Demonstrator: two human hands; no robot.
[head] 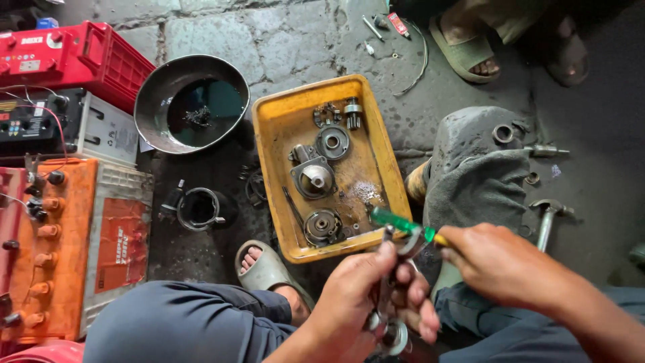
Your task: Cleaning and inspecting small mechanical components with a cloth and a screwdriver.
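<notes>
My left hand (369,296) grips a small metal motor part (388,323) with a round bearing-like end at the bottom of the head view. My right hand (504,265) holds a screwdriver with a green and yellow handle (400,224), its end resting on the top of that part. Just beyond my hands lies a yellow plastic tray (275,121) on the floor, holding several greasy metal motor pieces: housings, a gear and a disc.
Car batteries, red (60,57), black-and-white (101,124) and orange (80,249), stand at the left. A dark metal bowl (191,101) with liquid sits behind, a metal ring (198,208) nearby. A grey rag (477,168) and a hammer (547,218) lie right. Another person's sandalled foot (470,54) is at the top.
</notes>
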